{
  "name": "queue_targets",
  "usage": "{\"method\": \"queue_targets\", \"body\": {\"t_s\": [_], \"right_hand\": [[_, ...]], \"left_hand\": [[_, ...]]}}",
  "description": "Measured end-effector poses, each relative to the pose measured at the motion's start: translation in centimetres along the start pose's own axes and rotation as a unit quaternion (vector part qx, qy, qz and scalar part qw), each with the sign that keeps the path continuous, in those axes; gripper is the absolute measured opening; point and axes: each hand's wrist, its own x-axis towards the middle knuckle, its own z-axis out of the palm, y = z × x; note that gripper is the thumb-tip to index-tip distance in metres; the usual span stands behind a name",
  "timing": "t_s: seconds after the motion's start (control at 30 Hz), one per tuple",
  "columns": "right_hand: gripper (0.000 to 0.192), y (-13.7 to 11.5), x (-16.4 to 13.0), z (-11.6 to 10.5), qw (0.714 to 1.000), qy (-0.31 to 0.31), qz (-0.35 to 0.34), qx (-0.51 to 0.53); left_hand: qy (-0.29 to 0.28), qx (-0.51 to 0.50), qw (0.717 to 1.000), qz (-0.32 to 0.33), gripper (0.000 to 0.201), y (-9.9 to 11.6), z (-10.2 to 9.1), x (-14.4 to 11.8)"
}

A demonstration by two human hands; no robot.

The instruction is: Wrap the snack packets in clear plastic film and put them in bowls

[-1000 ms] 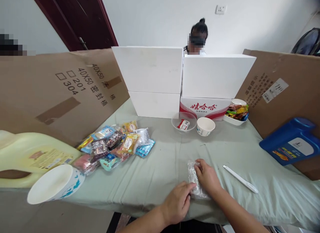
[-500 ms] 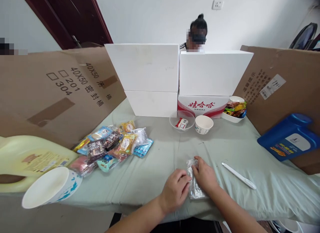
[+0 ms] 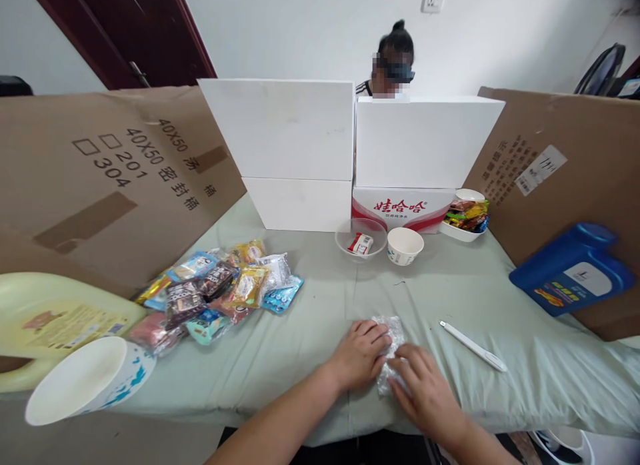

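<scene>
Flat beneath the fingers of both hands lies a clear, crinkled plastic packet, oblong [image 3: 395,330], its long axis running away from the body. The bare left hand [image 3: 361,356] lays bent, closely set fingers over its left edge; the bare right hand [image 3: 425,390] touches its right side, fingers slightly parted. Whether either pinches, I cannot tell. Right of the grip lies a slim white plastic stick [image 3: 473,347].

The scene is viewed by a single head-worn camera, aimed forward and down over the counter [image 3: 310,332]; the left hand [image 3: 363,352] and right hand [image 3: 427,386] are framed near, the wall [image 3: 295,28] farther off.
</scene>
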Motion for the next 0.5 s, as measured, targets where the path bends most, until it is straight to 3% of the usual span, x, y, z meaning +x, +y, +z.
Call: {"method": "queue_targets", "body": {"t_s": [0.17, 0.3, 0.4, 0.5], "right_hand": [[0.019, -2.1, -3.8, -0.7, 0.998, -0.048, -0.040, 0.030], [0.025, -1.6, -2.9, -1.2, 0.999, -0.034, -0.023, 0.022], [0.034, -2.0, -1.9, -0.4, 0.999, -0.049, -0.020, 0.008], [0.030, -2.8, -2.1, 0.8, 0.997, -0.063, -0.033, 0.019]], "left_hand": [[-0.015, 0.001, 1.000, -0.002, 0.036, 0.1, -0.3, 0.2], [-0.015, -0.008, 1.000, -0.004, 0.038, 0.1, -0.4, 0.2], [-0.014, -0.016, 1.000, -0.006, 0.036, 0.0, -0.4, 0.2], [-0.015, -0.017, 1.000, -0.008, 0.033, -0.3, -0.3, 0.2]]}}
